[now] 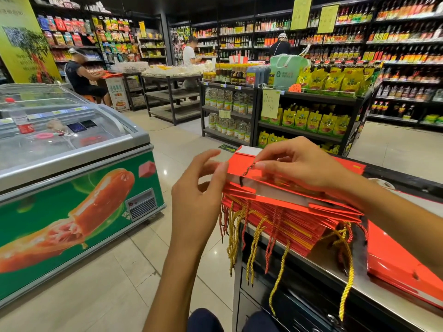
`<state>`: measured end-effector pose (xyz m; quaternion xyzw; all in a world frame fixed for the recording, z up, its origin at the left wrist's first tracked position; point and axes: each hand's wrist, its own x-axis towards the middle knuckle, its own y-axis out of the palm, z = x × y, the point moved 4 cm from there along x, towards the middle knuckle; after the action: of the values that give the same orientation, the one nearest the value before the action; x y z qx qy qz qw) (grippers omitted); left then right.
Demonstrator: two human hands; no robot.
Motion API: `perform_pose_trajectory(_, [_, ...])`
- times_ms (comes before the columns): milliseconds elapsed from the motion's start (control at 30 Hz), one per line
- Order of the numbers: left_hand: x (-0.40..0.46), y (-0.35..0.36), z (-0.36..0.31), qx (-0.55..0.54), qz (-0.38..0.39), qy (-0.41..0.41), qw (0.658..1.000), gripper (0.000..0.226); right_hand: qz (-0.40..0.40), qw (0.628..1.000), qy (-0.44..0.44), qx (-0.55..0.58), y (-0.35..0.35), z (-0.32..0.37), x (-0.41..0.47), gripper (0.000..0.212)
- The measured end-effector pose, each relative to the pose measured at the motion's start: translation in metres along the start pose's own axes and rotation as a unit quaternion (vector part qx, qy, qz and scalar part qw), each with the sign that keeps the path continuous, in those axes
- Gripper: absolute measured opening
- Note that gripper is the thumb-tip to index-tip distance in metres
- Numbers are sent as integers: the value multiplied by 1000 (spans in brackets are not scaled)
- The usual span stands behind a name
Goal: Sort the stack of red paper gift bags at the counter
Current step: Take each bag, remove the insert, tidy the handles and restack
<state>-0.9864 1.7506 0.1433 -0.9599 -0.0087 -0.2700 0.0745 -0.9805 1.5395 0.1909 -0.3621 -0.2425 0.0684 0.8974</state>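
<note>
Open floor (182, 140) lies left of the counter (311, 274), bounded by the freezer chest (72, 164). On the counter, the stack of red bags (287, 207) and dangling cords (254, 243) crowd the edge; a second red pile (402, 271) blocks the right, perhaps touching the stack.
</note>
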Motion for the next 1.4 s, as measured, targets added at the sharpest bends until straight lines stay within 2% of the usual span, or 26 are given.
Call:
perform_pose_trajectory(67, [3,6,12,33,20,-33,999,12,-19,1000,-13,15,1,0,1,9])
perform_pose_trajectory(167, [1,9,24,16,34,-82,996,21,-40,998,-36,13,4,3,0,8])
perform_pose_trajectory(300, [0,6,23,15,34,-71,997,21,-67,997,-27,30,5,5,-1,10])
perform_pose_trajectory(400, [1,4,30,26,56,-79,995,17,-62,997,-34,-32,4,8,-2,8])
perform_pose_trajectory(500, [3,3,35,-10,71,-101,992,16,-52,995,21,-78,-14,3,-2,8])
perform_pose_trajectory(600, [18,0,30,-31,64,-122,990,14,-93,977,92,-169,-48,-17,-10,12])
perform_pose_trajectory(700, [47,-8,29,40,86,-178,979,30,-74,910,229,-337,-75,-44,-33,26])
perform_pose_trajectory(733, [56,-9,28,81,107,-195,972,36,-61,887,281,-362,-79,-52,-44,34])
perform_pose_trajectory(833, [75,2,23,183,183,-217,941,55,-42,856,388,-340,-77,-62,-70,61])
perform_pose_trajectory(967, [75,26,23,204,269,-213,917,59,-74,857,435,-268,-58,-61,-82,61])
perform_pose_trajectory(1100, [60,29,24,183,263,-199,926,46,-114,854,440,-253,-50,-56,-88,58])
perform_pose_trajectory(1200, [50,29,18,152,232,-181,943,39,-129,850,446,-248,-49,-52,-94,58])
perform_pose_trajectory(1300, [43,27,2,113,189,-153,963,30,-188,856,428,-219,-58,-41,-106,60])
perform_pose_trajectory(1400, [39,38,-26,101,166,-93,976,26,-238,857,414,-193,-80,-20,-125,51])
